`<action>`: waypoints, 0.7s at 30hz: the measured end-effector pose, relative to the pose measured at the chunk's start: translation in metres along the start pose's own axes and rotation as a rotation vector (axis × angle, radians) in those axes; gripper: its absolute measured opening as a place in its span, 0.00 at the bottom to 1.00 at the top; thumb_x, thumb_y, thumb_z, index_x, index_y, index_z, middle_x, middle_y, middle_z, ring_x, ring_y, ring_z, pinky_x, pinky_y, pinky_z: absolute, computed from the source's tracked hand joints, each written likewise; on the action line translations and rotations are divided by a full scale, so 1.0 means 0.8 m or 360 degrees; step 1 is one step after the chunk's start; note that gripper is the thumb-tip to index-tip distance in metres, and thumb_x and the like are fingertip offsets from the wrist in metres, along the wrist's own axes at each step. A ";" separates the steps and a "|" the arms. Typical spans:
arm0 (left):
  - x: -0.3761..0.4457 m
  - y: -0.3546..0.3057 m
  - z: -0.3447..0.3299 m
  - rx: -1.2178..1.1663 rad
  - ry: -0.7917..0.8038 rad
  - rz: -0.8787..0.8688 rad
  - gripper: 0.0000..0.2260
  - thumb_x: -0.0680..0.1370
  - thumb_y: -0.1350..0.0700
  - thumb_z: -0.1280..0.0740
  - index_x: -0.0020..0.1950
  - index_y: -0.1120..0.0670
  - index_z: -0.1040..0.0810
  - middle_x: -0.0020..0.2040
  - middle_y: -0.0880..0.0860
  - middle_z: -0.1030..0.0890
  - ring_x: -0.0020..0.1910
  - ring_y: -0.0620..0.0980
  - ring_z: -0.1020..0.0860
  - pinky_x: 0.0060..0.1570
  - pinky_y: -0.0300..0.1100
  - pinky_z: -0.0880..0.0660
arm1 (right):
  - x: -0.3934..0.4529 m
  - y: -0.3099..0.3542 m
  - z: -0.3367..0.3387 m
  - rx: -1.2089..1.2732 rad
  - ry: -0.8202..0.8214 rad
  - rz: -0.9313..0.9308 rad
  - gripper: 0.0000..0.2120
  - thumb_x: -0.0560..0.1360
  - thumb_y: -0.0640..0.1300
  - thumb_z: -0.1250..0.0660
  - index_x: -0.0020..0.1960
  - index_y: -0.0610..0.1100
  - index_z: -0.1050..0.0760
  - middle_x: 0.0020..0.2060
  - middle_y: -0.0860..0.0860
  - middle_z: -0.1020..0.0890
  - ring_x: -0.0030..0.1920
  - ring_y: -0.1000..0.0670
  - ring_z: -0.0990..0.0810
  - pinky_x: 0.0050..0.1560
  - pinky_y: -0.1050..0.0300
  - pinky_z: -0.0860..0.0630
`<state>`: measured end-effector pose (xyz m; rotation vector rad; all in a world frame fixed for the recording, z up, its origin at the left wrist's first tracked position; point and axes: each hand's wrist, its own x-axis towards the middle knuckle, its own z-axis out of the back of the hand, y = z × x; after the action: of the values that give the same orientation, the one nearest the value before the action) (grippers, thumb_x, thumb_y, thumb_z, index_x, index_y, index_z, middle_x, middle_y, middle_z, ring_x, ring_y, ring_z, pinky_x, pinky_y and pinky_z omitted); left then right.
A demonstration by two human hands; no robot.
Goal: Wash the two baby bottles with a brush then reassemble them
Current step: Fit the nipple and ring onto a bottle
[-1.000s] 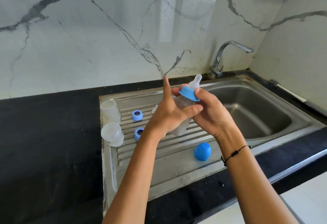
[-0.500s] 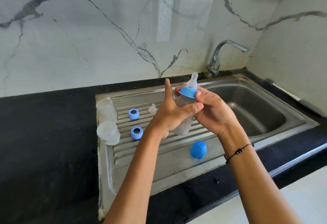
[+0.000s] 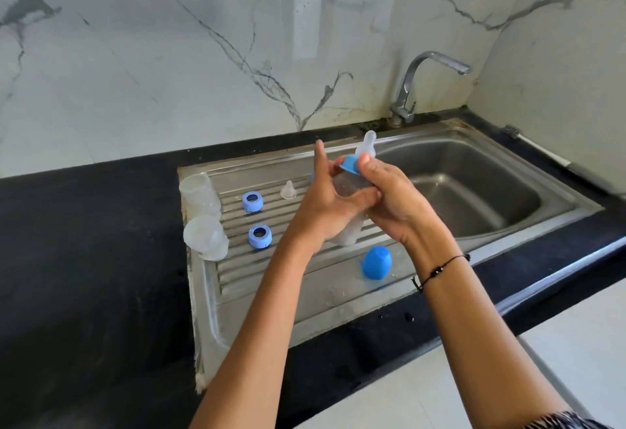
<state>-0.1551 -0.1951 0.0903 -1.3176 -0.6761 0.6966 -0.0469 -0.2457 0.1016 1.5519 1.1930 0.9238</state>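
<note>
— Where's the bottle (image 3: 349, 215)?
— Above the draining board (image 3: 305, 293), left hand (image 3: 325, 205) wrapped round its body.
— The right hand (image 3: 393, 198)?
— Fingers pinching the blue collar (image 3: 349, 164) at its top.

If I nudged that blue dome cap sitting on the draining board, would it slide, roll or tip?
The blue cap probably slides easily: the steel draining board around it looks wet and smooth. It seems to lean slightly, so a push might tip it, and its rounded shape could then roll. It looks like light, stiff plastic.

Both forearms are bare. A thin black beaded bracelet (image 3: 440, 271) circles the right wrist. Patterned black-and-white fabric (image 3: 569, 422) shows at five o'clock.
</note>
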 end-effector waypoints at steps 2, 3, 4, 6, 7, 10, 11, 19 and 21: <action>0.000 0.003 -0.003 0.0216 -0.0060 -0.0027 0.47 0.74 0.51 0.29 0.77 0.47 0.64 0.58 0.41 0.29 0.51 0.39 0.26 0.39 0.26 0.29 | -0.001 -0.001 -0.003 -0.0183 -0.0105 -0.0017 0.25 0.69 0.55 0.34 0.55 0.37 0.24 0.51 0.41 0.18 0.50 0.47 0.19 0.56 0.52 0.23; -0.001 0.007 -0.004 0.0311 -0.0073 -0.0019 0.46 0.75 0.49 0.30 0.77 0.46 0.63 0.60 0.44 0.27 0.50 0.41 0.26 0.37 0.27 0.30 | -0.004 -0.003 -0.002 -0.0309 -0.0159 -0.0051 0.26 0.69 0.56 0.36 0.56 0.37 0.24 0.50 0.42 0.18 0.49 0.49 0.19 0.55 0.54 0.23; -0.001 0.009 -0.004 0.0386 -0.0092 -0.0009 0.45 0.75 0.47 0.31 0.77 0.46 0.63 0.61 0.46 0.26 0.50 0.44 0.24 0.36 0.30 0.30 | -0.004 -0.004 -0.002 -0.0463 -0.0196 -0.0087 0.25 0.71 0.58 0.38 0.56 0.39 0.24 0.47 0.45 0.17 0.47 0.52 0.19 0.52 0.57 0.23; -0.003 0.020 -0.002 0.0526 -0.0121 0.0001 0.44 0.74 0.45 0.31 0.78 0.47 0.59 0.65 0.53 0.25 0.53 0.51 0.22 0.40 0.38 0.28 | -0.006 -0.009 0.004 -0.0766 -0.0211 -0.0190 0.24 0.76 0.61 0.45 0.56 0.44 0.24 0.43 0.52 0.19 0.42 0.58 0.21 0.45 0.63 0.25; -0.003 0.025 0.000 0.0581 -0.0130 0.0013 0.42 0.74 0.44 0.31 0.78 0.48 0.56 0.67 0.55 0.26 0.57 0.54 0.23 0.45 0.41 0.28 | -0.006 -0.012 0.011 -0.0916 -0.0226 -0.0224 0.25 0.78 0.62 0.50 0.57 0.45 0.25 0.45 0.54 0.21 0.43 0.58 0.22 0.43 0.63 0.27; -0.003 0.040 0.007 0.0505 -0.0192 0.0092 0.31 0.74 0.46 0.30 0.74 0.48 0.39 0.62 0.52 0.24 0.58 0.51 0.24 0.53 0.42 0.28 | -0.009 -0.032 0.037 -0.1369 -0.0345 -0.0361 0.28 0.79 0.63 0.56 0.62 0.47 0.28 0.55 0.49 0.23 0.53 0.49 0.24 0.49 0.52 0.26; -0.002 0.044 0.007 0.0469 -0.0204 0.0098 0.27 0.74 0.47 0.30 0.70 0.49 0.34 0.58 0.50 0.23 0.55 0.49 0.23 0.49 0.41 0.28 | -0.008 -0.044 0.046 -0.1870 -0.0323 -0.0351 0.26 0.80 0.62 0.53 0.62 0.46 0.28 0.56 0.48 0.23 0.55 0.46 0.25 0.54 0.49 0.27; 0.000 0.049 0.007 0.0197 -0.0206 0.0018 0.14 0.74 0.49 0.29 0.56 0.49 0.27 0.46 0.44 0.22 0.43 0.40 0.24 0.41 0.36 0.27 | -0.003 -0.085 0.061 -0.2611 -0.0030 -0.0404 0.16 0.74 0.50 0.32 0.55 0.40 0.25 0.50 0.44 0.21 0.48 0.45 0.21 0.46 0.55 0.25; 0.005 0.048 0.012 0.0119 -0.0277 0.0007 0.12 0.74 0.49 0.29 0.55 0.47 0.27 0.44 0.42 0.23 0.42 0.37 0.24 0.38 0.34 0.29 | 0.006 -0.034 0.064 -0.1957 -0.0221 -0.0409 0.14 0.75 0.50 0.33 0.53 0.40 0.25 0.47 0.44 0.21 0.42 0.44 0.17 0.41 0.54 0.19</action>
<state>-0.1631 -0.1816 0.0534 -1.1996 -0.7799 0.8390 -0.0054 -0.2503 0.0614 0.4412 0.4725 1.0359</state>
